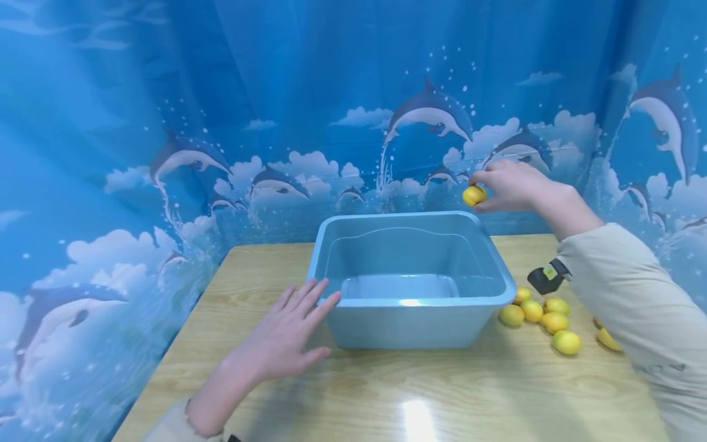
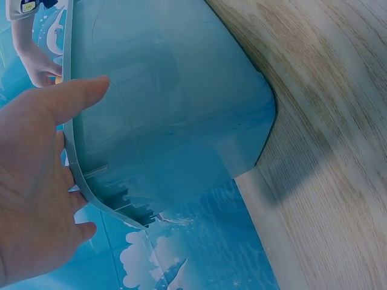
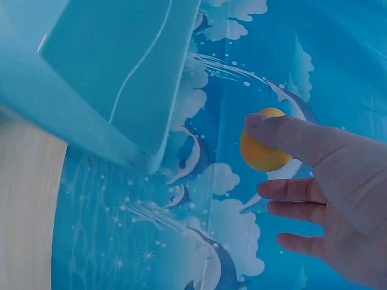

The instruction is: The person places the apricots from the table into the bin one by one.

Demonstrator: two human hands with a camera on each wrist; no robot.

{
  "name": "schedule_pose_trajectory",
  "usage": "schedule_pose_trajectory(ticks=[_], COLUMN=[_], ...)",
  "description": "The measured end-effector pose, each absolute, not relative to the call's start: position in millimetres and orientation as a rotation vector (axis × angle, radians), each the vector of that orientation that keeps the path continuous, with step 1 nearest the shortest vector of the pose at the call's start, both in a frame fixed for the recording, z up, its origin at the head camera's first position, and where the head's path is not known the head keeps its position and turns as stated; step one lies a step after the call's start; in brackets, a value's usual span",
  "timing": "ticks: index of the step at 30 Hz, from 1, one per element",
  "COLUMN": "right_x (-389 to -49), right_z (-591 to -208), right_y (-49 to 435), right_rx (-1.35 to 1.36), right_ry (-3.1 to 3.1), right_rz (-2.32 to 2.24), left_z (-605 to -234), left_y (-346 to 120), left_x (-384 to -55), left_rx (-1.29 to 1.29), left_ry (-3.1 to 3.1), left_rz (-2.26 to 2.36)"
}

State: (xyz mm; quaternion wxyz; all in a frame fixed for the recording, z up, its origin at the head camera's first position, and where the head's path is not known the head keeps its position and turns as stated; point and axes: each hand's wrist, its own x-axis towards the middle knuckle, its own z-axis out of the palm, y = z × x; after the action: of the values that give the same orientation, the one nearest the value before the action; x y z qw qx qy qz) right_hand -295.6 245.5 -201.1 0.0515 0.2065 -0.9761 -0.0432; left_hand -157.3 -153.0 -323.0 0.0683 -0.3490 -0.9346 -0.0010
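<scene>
A yellow lemon (image 1: 474,196) is pinched between the thumb and fingers of my right hand (image 1: 510,185), held above the far right corner of a light blue plastic tub (image 1: 409,322). The right wrist view shows the same lemon (image 3: 265,142) under the thumb, with the other fingers stretched out. At the tub's near left corner is my left hand (image 1: 289,334), its fingers spread and straight, fingertips right at the rim. In the left wrist view its thumb (image 2: 78,99) lies across the tub's edge. The inside of the tub shows a bare floor.
Several yellow-green lemons (image 1: 555,322) lie on the wooden table (image 1: 265,270) to the right of the tub, some partly hidden by the right sleeve (image 1: 635,294). A blue curtain (image 1: 309,73) printed with dolphins hangs behind and to both sides.
</scene>
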Motion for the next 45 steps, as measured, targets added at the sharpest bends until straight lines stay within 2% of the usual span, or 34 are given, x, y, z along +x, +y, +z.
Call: schedule_pose_trajectory(ticks=[19, 31, 45], right_x=[-302.6, -280.9, -247.6], right_z=[-219.0, -229.3, -267.6], right_y=[245.0, 275.5, 316.4], right_rx=[0.567, 0.58, 0.677], right_ry=[-3.052, -3.018, -2.917], right_rz=[-0.093, -0.081, -0.06], left_z=[-324.4, -324.8, -325.0], left_y=[-147.0, -149.7, -153.5], left_x=[-159.1, -157.6, -156.3], left_rx=[-1.066, -1.083, -1.068], left_ry=[-2.831, -2.787, -2.776], left_rz=[-0.001, -0.031, -0.019])
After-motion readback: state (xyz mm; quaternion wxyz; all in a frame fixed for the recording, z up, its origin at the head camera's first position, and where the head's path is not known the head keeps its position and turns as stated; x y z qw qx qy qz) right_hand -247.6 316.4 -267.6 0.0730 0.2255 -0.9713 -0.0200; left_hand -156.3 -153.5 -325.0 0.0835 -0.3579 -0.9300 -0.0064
